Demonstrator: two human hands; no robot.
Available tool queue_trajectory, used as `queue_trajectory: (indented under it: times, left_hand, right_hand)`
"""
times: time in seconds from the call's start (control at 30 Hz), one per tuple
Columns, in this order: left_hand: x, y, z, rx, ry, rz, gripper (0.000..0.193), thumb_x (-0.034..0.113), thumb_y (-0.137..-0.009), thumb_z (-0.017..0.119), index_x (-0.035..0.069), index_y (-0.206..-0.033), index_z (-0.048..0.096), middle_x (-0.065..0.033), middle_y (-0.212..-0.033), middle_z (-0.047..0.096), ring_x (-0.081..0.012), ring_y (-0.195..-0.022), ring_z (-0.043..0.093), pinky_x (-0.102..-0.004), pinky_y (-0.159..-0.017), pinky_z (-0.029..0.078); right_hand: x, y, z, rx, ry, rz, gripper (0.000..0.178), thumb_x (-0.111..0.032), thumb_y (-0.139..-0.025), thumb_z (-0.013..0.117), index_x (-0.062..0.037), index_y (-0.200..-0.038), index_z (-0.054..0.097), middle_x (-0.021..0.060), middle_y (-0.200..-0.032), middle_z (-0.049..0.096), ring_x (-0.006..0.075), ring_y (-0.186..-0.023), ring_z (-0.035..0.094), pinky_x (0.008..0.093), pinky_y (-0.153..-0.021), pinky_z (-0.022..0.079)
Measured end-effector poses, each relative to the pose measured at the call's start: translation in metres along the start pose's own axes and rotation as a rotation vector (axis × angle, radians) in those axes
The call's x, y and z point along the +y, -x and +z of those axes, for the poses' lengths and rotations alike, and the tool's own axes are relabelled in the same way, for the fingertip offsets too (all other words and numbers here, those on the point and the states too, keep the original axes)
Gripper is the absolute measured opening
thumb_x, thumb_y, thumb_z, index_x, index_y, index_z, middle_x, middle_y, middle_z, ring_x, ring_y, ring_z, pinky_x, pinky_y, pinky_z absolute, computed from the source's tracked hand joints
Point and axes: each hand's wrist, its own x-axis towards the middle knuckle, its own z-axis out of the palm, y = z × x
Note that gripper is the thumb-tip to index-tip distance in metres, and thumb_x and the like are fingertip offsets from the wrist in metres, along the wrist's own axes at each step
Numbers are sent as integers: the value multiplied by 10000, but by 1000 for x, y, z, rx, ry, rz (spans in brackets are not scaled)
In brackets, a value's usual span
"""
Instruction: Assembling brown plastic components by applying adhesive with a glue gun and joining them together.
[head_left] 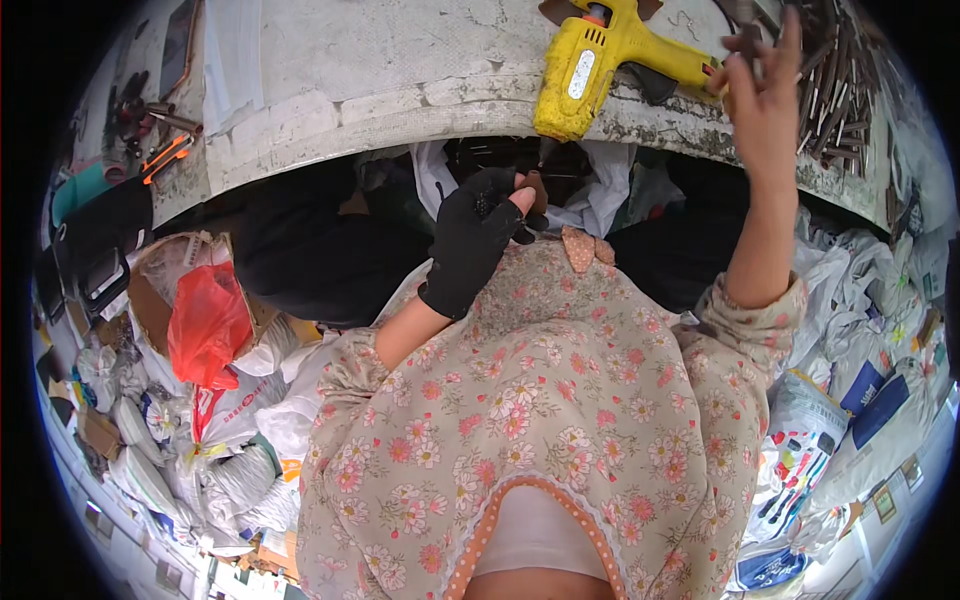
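Small brown piece pinched beneath the glue gun's nozzle

The left hand (475,235), in a black glove with bare fingertips, has its thumb and forefinger closed on a small brown piece (536,188). That piece sits just below the nozzle of a yellow glue gun (608,45) lying on the worn table (400,60), its nozzle past the front edge. The bare right hand (765,105) is raised beside the gun's handle, near a pile of thin brown sticks (835,90); its fingers are blurred, and I cannot tell whether they grip the dark thing among them.

The piece looks light and fairly stiff, though its material is unclear. A 2-finger pinch low on its side should suit, leaving the upper end free. The nozzle may be hot, so skin belongs away from it. The sticks look light, stiff and perhaps brittle; mid-length seems the safest hold.
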Motion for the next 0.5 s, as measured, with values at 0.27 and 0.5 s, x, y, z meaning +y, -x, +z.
queue_trajectory:
  times: [0.27, 0.5]
  left_hand:
    - [-3, -6, -1, 3, -101, 53, 268, 130, -864, 568, -39, -1065, 514, -109, -833, 627, -177, -695, 638, -250, -550, 502]
    - [9, -7, 8, -8, 20, 26, 246, 142, -863, 568, -26, -1039, 538, -103, -822, 630, -161, -673, 628, -243, -528, 487]
  right_hand:
    - [-23, 29, 26, -316, 770, -85, 646, -273, -706, 731, -93, -1259, 448, 119, -1224, 516, 258, -971, 590, 309, -800, 474]
    - [-5, 22, 19, -318, 637, -225, 572, -243, -693, 736, -111, -1205, 517, 63, -1196, 550, 245, -949, 590, 311, -732, 481]
